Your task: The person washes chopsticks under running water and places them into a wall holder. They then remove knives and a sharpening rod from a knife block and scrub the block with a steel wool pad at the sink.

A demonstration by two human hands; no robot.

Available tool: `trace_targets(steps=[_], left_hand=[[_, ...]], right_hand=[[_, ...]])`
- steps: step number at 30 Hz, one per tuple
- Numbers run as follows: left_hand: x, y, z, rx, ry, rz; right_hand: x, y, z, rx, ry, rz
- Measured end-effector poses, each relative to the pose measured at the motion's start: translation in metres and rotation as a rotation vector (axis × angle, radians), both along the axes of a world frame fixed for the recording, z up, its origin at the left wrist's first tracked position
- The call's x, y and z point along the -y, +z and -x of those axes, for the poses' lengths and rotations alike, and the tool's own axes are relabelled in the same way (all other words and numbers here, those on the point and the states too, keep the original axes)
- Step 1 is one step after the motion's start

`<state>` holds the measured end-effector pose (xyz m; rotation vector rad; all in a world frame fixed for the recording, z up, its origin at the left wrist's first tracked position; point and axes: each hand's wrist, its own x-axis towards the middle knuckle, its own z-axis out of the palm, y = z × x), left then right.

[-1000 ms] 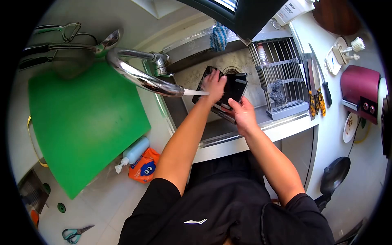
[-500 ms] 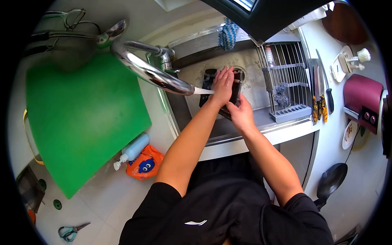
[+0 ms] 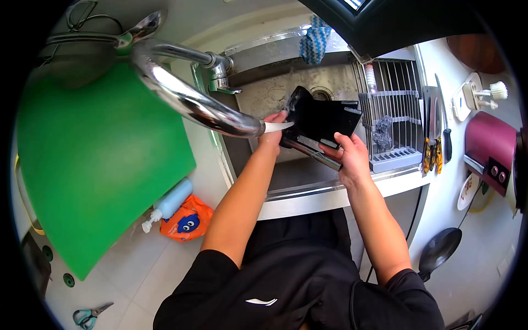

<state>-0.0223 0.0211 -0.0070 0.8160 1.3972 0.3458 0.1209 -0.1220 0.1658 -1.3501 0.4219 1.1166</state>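
Note:
Both hands hold a glossy black tray-like part (image 3: 324, 118) tilted over the sink; its exact kind is unclear. It has a flat face, a raised left end and a shiny lower edge. My left hand (image 3: 271, 132) grips the left end, its fingers partly hidden behind the water and the part. My right hand (image 3: 352, 157) is closed on the lower right edge, thumb on top. From the curved chrome faucet (image 3: 203, 104), a stream of water (image 3: 279, 127) lands on the part's left end. Under it lies the steel sink (image 3: 258, 96), with its drain (image 3: 320, 93) partly covered.
A wire rack (image 3: 393, 110) with a steel scrubber (image 3: 382, 133) stands at the sink's right. Beyond it lie several knives (image 3: 432, 129). A green board (image 3: 104, 159), blue pump bottle (image 3: 173, 198) and orange pack (image 3: 187, 219) are at left. A checked cloth (image 3: 315, 41) hangs behind.
The black part has turned and shifted right, showing its broad face. My left hand has moved from on top of it to its left end; my right hand has moved right and down.

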Motion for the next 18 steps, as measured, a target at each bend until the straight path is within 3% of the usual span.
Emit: trace_targets(steps=[1, 3, 4, 7, 13, 14, 18], left_hand=[[-0.004, 0.008, 0.003, -0.003, -0.002, 0.002], [-0.01, 0.027, 0.008, 0.243, 0.239, 0.326], [-0.011, 0.034, 0.008, 0.174, 0.24, 0.345], [-0.001, 0.05, -0.003, 0.009, 0.338, 0.19], [0.026, 0.079, -0.052, -0.05, 0.632, 0.072], [0.026, 0.057, -0.041, 0.094, 0.553, 0.15], [0.025, 0.085, -0.034, 0.321, 0.379, 0.45]], right_hand=[[-0.002, -0.001, -0.003, -0.11, -0.024, 0.042], [-0.002, -0.015, -0.005, -0.138, -0.066, 0.064], [-0.003, -0.019, -0.006, -0.166, -0.091, 0.062], [-0.007, -0.017, -0.004, -0.194, -0.13, 0.045], [-0.032, -0.007, 0.026, -0.169, -0.217, -0.022], [-0.035, -0.008, 0.031, -0.119, -0.237, -0.057], [-0.047, -0.008, 0.033, -0.079, -0.301, -0.096]])
